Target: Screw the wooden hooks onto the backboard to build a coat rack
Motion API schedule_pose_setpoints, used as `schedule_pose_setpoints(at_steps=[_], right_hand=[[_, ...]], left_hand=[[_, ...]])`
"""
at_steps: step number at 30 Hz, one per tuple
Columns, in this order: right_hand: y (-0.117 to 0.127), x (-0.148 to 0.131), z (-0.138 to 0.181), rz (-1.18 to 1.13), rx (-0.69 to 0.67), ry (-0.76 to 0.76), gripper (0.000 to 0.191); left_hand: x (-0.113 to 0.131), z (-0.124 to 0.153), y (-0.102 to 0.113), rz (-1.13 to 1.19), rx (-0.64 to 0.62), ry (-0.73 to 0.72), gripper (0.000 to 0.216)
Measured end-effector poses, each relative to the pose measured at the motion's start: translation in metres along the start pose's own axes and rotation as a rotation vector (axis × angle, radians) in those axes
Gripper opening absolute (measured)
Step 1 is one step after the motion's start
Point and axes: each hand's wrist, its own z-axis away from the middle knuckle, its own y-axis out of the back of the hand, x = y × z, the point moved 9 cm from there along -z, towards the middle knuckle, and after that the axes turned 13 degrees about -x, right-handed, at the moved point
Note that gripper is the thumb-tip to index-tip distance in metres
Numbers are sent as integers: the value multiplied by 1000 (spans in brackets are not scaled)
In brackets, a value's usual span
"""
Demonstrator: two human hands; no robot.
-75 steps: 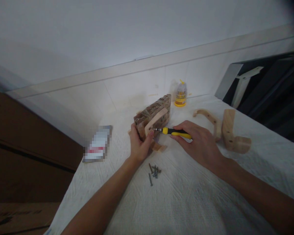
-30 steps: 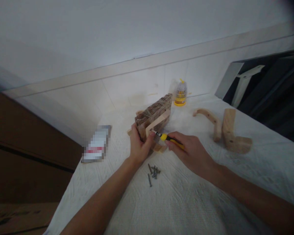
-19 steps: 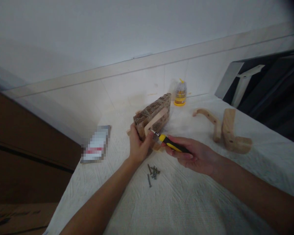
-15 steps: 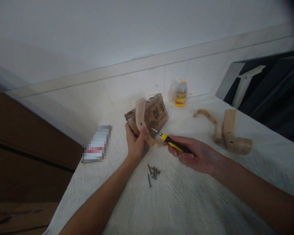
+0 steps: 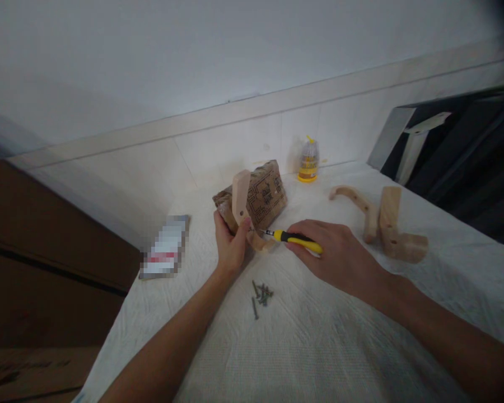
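Observation:
My left hand (image 5: 232, 240) is closed round a curved wooden hook (image 5: 240, 197), its thumb pressed on the wood near a dark hole. Behind the hook leans a brown printed paper package (image 5: 269, 193), which my left fingers also seem to touch. My right hand (image 5: 327, 246) grips a yellow and black screwdriver (image 5: 296, 238), its tip pointing left at the lower part of the hook. Whether the tip touches a screw there is too small to tell. Below the hands, several loose screws (image 5: 262, 294) lie on the white cloth (image 5: 311, 352).
To the right lie another curved wooden hook (image 5: 357, 201) and an angled wooden piece (image 5: 392, 224). A clear bottle with a yellow base (image 5: 308, 162) stands by the wall. A blurred flat packet (image 5: 166, 246) lies left, beside cardboard boxes (image 5: 46, 240). A dark panel (image 5: 466, 162) stands right.
My right hand has rolled over the screwdriver, so its back now faces up and more of the yellow handle shows. The screwdriver has levelled out slightly. My left hand holds the hook nearly still.

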Motion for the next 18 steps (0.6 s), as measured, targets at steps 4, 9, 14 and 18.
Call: schedule_pose_setpoints(at_steps=[4,9,14,18], right_hand=[[-4,-8,1,43,-13,84,10],[0,-10,3,57,57,98,9],[-1,-9,3,58,54,97,10],[-3,-7,2,72,46,73,11]], left_hand=[[-3,-1,1,33,17,8,36],[-5,-1,2,40,22,8,36],[-2,0,1,27,11,-5,36],[0,-1,0,17,-3,-17,36]])
